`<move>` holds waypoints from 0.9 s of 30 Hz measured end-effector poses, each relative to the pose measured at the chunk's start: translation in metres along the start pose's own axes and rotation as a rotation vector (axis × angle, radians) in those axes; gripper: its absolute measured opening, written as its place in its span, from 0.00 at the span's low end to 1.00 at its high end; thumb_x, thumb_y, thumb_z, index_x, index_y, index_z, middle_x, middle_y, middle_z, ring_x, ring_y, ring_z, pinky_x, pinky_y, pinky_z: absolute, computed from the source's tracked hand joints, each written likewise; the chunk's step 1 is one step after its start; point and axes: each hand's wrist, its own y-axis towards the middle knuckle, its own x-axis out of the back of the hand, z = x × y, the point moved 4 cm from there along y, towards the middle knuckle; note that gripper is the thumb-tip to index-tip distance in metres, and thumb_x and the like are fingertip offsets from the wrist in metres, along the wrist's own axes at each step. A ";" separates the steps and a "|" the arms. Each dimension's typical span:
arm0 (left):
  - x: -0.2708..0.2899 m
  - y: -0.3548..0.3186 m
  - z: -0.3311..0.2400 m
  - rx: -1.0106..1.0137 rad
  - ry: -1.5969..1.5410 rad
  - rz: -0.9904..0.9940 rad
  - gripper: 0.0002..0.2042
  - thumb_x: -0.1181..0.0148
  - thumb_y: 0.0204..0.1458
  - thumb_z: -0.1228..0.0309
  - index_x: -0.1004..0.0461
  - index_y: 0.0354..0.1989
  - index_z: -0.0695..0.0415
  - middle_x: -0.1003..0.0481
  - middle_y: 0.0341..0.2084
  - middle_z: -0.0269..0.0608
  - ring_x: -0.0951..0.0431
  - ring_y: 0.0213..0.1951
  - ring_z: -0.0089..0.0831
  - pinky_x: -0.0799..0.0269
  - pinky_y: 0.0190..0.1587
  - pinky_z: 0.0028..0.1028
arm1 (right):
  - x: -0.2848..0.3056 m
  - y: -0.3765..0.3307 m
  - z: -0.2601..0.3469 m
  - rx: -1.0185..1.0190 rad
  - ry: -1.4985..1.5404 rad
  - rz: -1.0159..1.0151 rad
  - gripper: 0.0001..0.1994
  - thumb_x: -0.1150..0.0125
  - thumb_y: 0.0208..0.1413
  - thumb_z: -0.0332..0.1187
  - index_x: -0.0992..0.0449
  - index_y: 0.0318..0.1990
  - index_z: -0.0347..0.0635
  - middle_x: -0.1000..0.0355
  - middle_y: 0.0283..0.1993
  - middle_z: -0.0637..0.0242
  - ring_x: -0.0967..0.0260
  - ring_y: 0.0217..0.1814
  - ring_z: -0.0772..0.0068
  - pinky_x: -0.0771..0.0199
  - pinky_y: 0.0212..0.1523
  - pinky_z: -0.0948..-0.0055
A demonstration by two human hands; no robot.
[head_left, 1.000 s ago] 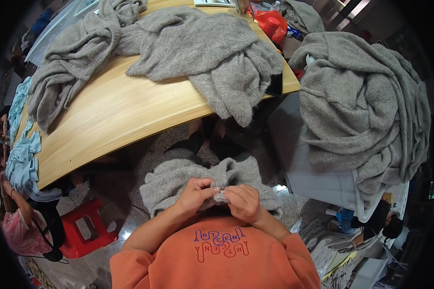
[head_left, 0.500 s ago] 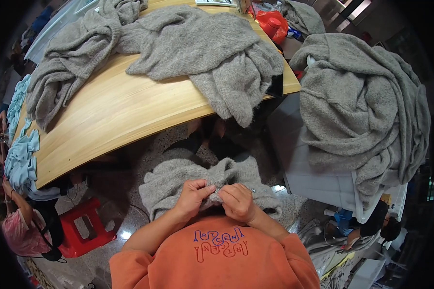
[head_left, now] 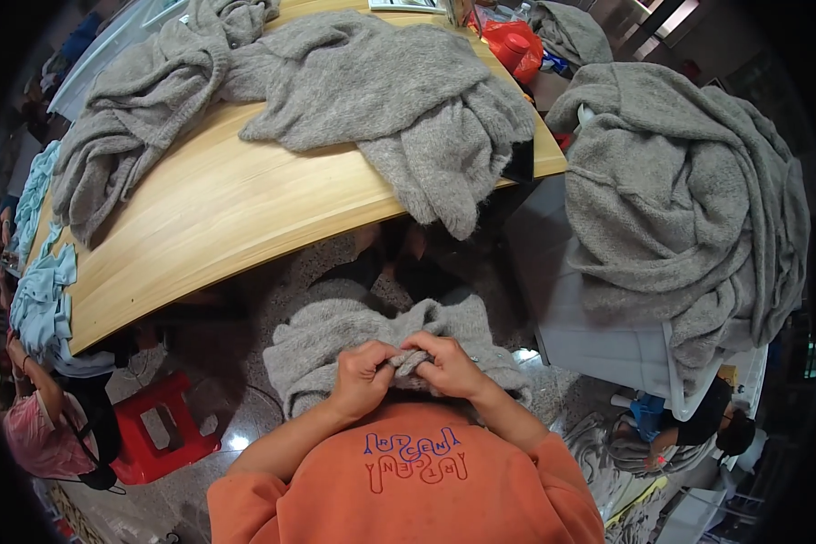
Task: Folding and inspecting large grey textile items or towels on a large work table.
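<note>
A fuzzy grey knit garment (head_left: 313,340) lies bunched across my lap. My left hand (head_left: 359,376) is closed on its near edge, with thumb and fingers pinching the cloth. Close beside it on the right, my right hand (head_left: 451,367) also grips the edge. Between the two hands a short folded strip of the knit stands up. Whether the fingers hold anything small besides the cloth is hidden.
Ahead stands a wooden table (head_left: 181,231) with more grey knit garments (head_left: 363,82) on it. At right, a grey plastic bin (head_left: 562,281) bears a large grey knit heap (head_left: 671,190). A red stool (head_left: 163,426) and a person in pink (head_left: 45,431) are at left.
My right hand has shifted slightly up, its fingers now folded over the garment's edge. The pinched strip of knit between my hands shows more. The garment otherwise stays on my lap.
</note>
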 end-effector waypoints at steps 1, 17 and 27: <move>0.000 0.001 -0.006 -0.092 0.047 -0.018 0.08 0.51 0.33 0.85 0.29 0.23 0.62 0.30 0.18 0.42 0.30 0.21 0.28 0.35 0.24 0.22 | -0.002 0.000 -0.003 0.080 0.001 -0.027 0.09 0.51 0.35 0.20 0.32 0.29 0.35 0.35 0.22 0.61 0.34 0.24 0.67 0.36 0.24 0.75; -0.004 0.002 -0.023 -0.375 0.373 -0.118 0.09 0.50 0.32 0.85 0.31 0.25 0.61 0.33 0.17 0.44 0.31 0.19 0.38 0.36 0.20 0.29 | -0.010 -0.003 0.003 0.303 -0.474 -0.377 0.04 0.51 0.32 0.22 0.38 0.20 0.38 0.38 0.19 0.60 0.38 0.19 0.56 0.37 0.19 0.65; 0.005 0.009 0.019 0.143 -0.025 -0.025 0.03 0.46 0.39 0.79 0.29 0.24 0.63 0.31 0.17 0.36 0.33 0.20 0.22 0.39 0.22 0.20 | 0.043 -0.004 -0.036 -0.134 -0.517 -0.304 0.14 0.47 0.35 0.26 0.31 0.35 0.36 0.32 0.35 0.57 0.34 0.39 0.56 0.35 0.39 0.66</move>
